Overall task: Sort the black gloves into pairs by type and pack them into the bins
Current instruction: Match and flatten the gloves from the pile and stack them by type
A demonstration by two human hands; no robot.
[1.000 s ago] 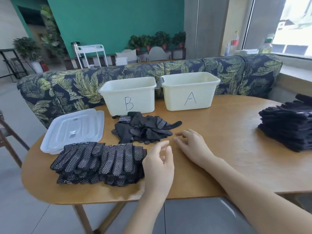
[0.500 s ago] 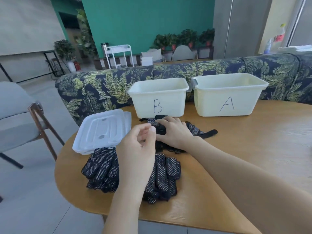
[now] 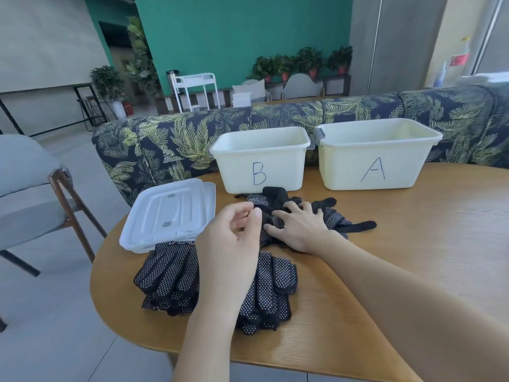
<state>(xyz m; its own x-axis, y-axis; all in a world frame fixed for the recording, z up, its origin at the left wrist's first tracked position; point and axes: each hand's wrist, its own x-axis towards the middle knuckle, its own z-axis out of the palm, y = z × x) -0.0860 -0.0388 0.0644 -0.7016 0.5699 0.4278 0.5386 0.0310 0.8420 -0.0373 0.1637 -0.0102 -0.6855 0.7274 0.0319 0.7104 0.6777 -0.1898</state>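
Black dotted gloves (image 3: 325,216) lie pressed under the spread right hand (image 3: 298,228); the left hand (image 3: 234,241), just beside it, pinches one glove's edge.

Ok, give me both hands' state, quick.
Left hand: fingers curled, thumb meeting fingertips at the edge of the loose glove pile; whether it pinches a glove cannot be told.
Right hand: open, fingers spread, pressing on that pile.

A rounded wooden worktop (image 3: 413,244) backs onto a sofa (image 3: 170,144) in dark leaf print. Far behind, a teal wall (image 3: 248,31) with potted plants (image 3: 303,62) and a white trolley (image 3: 197,88) — daylight from the right. Grey floor (image 3: 55,312); a grey-cushioned chair (image 3: 30,188) stands left.
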